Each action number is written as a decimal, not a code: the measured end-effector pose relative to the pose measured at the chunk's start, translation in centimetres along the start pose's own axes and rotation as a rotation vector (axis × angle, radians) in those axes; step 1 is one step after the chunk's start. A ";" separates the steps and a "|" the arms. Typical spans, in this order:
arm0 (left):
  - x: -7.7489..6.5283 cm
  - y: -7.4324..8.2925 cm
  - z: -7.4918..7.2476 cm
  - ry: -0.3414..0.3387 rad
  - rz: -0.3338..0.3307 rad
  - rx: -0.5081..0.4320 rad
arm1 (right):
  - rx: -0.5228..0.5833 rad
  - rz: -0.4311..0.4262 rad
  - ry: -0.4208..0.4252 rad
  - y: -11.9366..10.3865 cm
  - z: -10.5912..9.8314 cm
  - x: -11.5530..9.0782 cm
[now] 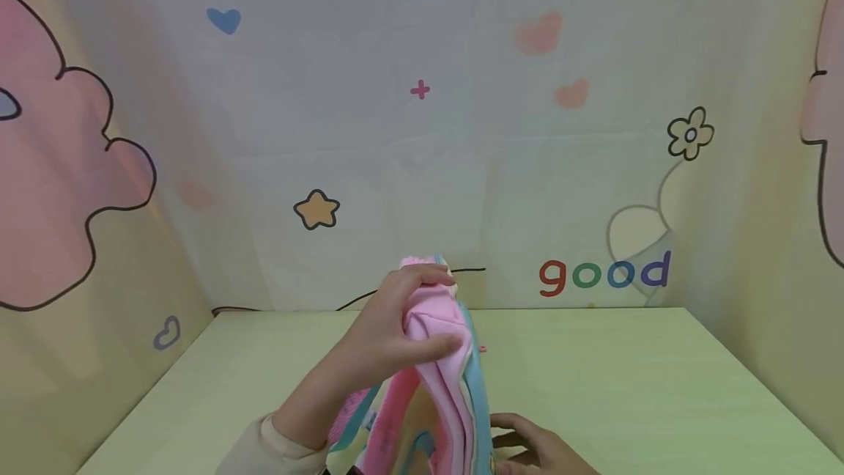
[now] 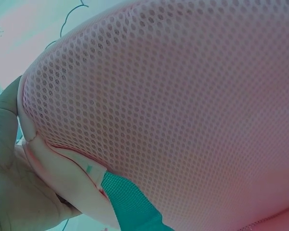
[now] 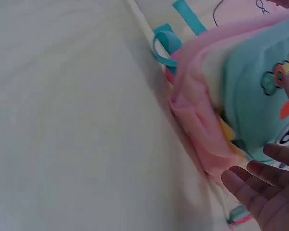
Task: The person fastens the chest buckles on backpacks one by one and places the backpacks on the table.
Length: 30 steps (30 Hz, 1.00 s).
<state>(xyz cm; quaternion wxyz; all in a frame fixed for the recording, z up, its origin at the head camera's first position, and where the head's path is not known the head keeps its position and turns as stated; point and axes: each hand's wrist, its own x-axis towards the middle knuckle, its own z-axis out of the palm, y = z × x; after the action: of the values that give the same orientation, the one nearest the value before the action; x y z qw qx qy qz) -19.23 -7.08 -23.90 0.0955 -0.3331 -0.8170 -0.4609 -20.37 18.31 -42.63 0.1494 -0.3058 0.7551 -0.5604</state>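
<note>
A pink and teal child's backpack [image 1: 438, 325] stands on edge at the front middle of the table. My left hand [image 1: 389, 321] grips its pink side, thumb on the near face and fingers over the far end. In the left wrist view the pink mesh panel [image 2: 159, 96] fills most of the picture, with a teal strap [image 2: 132, 204] below. At the backpack's right my right hand [image 1: 537, 449] has its fingers spread. The right wrist view shows those fingers [image 3: 243, 192] loosely extended by the teal front pocket [image 3: 255, 96], which carries a colourful cartoon print.
Beneath the backpack is a pale green table [image 1: 593, 372]. Cloth walls [image 1: 422, 167] printed with hearts, stars and the word "good" rise at the back and sides. Teal strap ends [image 3: 168, 45] stick out from the backpack.
</note>
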 end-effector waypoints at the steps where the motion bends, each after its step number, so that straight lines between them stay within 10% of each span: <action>1: 0.0 0.1 0.2 -0.004 0.009 0.003 | -0.046 0.000 0.021 -0.4 -0.4 -0.2; 13: 0.7 0.9 1.3 0.002 0.054 0.062 | -0.362 -0.219 0.375 -8.6 -4.3 -0.1; 30: 1.3 1.3 2.1 -0.009 0.066 0.090 | -0.386 -0.244 0.205 -16.5 -5.2 2.9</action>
<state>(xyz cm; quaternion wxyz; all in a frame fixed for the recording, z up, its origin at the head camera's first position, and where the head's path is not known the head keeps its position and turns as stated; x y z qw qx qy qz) -19.06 -4.31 -23.53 0.1220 -0.3571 -0.8260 -0.4187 -20.68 17.33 -25.15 -0.0577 -0.3593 0.8167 -0.4479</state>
